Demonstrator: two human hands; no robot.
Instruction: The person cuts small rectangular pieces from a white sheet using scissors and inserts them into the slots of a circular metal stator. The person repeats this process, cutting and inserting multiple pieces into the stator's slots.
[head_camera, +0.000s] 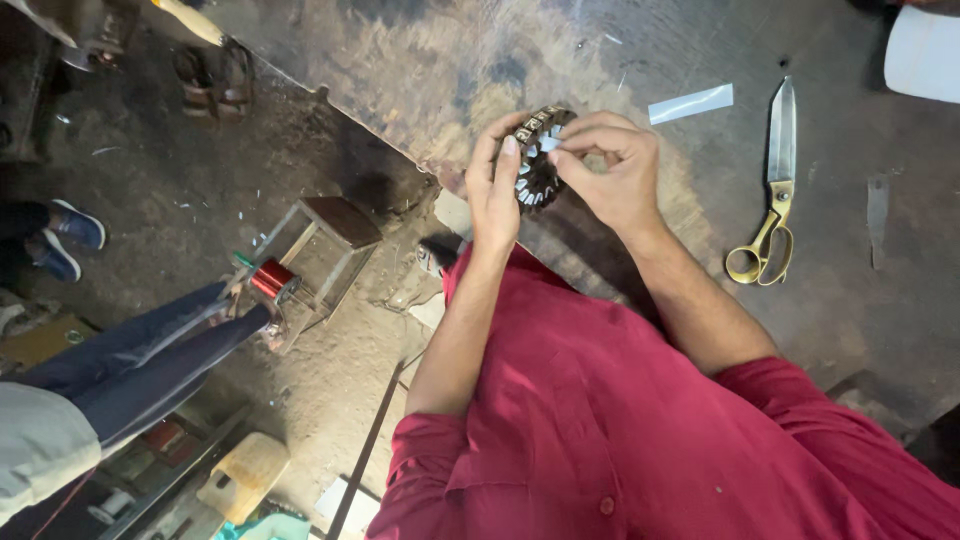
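You hold a round, slotted metal stator core (540, 160) just above the near edge of the dark, worn workbench (560, 60). It is tilted, one flat face turned toward your left palm; the ring has no clear long axis, and its toothed rim with pale slot liners runs from upper right to lower left. Your left hand (495, 190) is closed around its left side, fingers curled over the rim. Your right hand (615, 170) is pinched shut on a small white strip of insulating paper (550, 143) at the core's top edge. Another white paper strip (690, 103) lies on the bench nearby, and brass-handled scissors (770, 190) lie farther right, blades pointing away from you. Down left, a spool of copper wire (270, 278) sits beside another person's leg (150, 345).
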